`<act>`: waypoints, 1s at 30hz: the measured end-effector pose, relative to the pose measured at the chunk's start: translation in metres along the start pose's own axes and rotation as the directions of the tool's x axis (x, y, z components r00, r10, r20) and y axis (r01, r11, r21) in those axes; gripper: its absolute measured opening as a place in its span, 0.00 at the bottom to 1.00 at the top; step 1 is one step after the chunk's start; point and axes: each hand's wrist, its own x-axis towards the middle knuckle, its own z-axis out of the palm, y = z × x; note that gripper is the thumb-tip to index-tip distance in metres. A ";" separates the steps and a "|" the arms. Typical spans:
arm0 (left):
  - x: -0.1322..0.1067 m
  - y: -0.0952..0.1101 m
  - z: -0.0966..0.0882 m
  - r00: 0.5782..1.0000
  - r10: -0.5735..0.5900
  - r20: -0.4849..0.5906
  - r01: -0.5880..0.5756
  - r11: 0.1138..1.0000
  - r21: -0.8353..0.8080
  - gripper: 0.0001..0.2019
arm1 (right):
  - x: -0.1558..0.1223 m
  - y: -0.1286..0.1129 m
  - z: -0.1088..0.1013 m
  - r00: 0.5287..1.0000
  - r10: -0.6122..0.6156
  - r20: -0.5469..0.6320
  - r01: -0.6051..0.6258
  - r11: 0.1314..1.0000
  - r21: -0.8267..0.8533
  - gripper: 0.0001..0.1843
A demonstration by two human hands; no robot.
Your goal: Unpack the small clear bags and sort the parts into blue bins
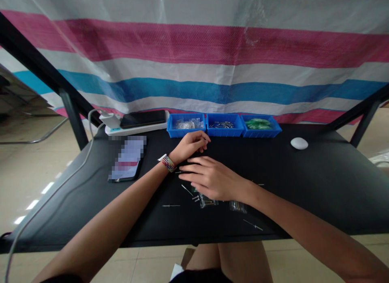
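My left hand, with a woven band at the wrist, is just in front of the blue bins. Its fingers are curled in towards the thumb, and whatever they hold, if anything, is hidden. My right hand is open, palm down, with its fingers spread apart over the black table. Beneath and around it lie loose blind rivets, one rivet to the left and another rivet nearer the front edge. A small clear bag with metal pieces lies below the right palm, and a second clear bag is by the wrist.
Three blue bins stand in a row: one bin with clear bags, a middle bin with rivets, a right bin with green packets. A phone, a power strip with a dark phone, and a white mouse flank them.
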 end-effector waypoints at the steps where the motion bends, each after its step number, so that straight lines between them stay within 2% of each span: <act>1: 0.000 0.000 0.000 1.000 -0.001 0.001 0.001 1.000 0.005 0.07 | 0.001 -0.003 0.001 0.999 -0.009 0.035 0.010 1.000 -0.008 0.20; 4: 0.000 0.001 0.000 1.000 0.002 0.006 -0.002 1.000 0.008 0.07 | 0.000 -0.002 0.006 0.997 0.021 0.074 -0.017 0.999 -0.048 0.22; 8: 0.000 0.001 0.000 1.000 -0.001 0.008 0.001 1.000 0.002 0.07 | 0.001 0.015 0.003 0.995 0.097 0.026 -0.096 0.994 -0.059 0.19; 10: 0.000 0.002 0.000 1.000 0.001 0.008 -0.001 1.000 0.006 0.07 | 0.000 0.012 -0.003 0.993 0.122 0.001 -0.121 0.990 -0.075 0.18; 12: 0.000 0.001 0.000 1.000 0.000 0.009 0.000 1.000 0.011 0.07 | -0.008 -0.008 -0.010 0.991 0.130 -0.023 -0.131 0.984 -0.117 0.18; 15: 0.001 0.001 0.000 1.000 0.000 0.010 0.000 1.000 0.013 0.07 | -0.036 -0.065 -0.014 0.979 0.148 -0.138 -0.170 0.972 -0.160 0.19; 16: 0.001 0.001 0.000 1.000 -0.003 0.008 0.003 1.000 0.013 0.07 | -0.049 -0.084 -0.013 0.985 0.082 -0.152 -0.109 0.977 -0.182 0.18; 17: 0.001 0.000 0.000 1.000 -0.004 0.006 0.004 1.000 0.014 0.07 | -0.063 -0.100 -0.012 0.988 -0.045 -0.147 0.013 0.977 -0.213 0.17; 18: 0.001 0.000 0.000 1.000 -0.004 0.007 0.004 1.000 0.016 0.07 | -0.078 -0.112 -0.012 0.983 -0.090 -0.160 0.050 0.969 -0.240 0.17; 19: 0.002 0.000 0.000 1.000 -0.001 0.008 0.001 1.000 0.020 0.06 | -0.092 -0.119 -0.012 0.982 -0.067 -0.175 0.022 0.969 -0.245 0.18; 21: 0.002 0.000 -0.001 1.000 0.010 0.009 -0.011 1.000 0.022 0.06 | -0.115 -0.122 -0.014 0.981 0.036 -0.189 -0.081 0.969 -0.234 0.19; 24: 0.003 -0.001 -0.001 1.000 0.020 0.008 -0.020 1.000 0.019 0.06 | -0.135 -0.116 -0.018 0.947 0.200 -0.252 -0.245 0.956 -0.161 0.19; 26: 0.004 -0.002 -0.001 1.000 0.020 0.011 -0.021 1.000 0.023 0.06 | -0.138 -0.115 -0.016 0.941 0.229 -0.250 -0.271 0.950 -0.152 0.18; 30: 0.004 -0.003 0.001 1.000 0.017 0.013 -0.017 0.999 0.027 0.06 | -0.133 -0.118 -0.004 0.951 0.191 -0.243 -0.240 0.952 -0.192 0.13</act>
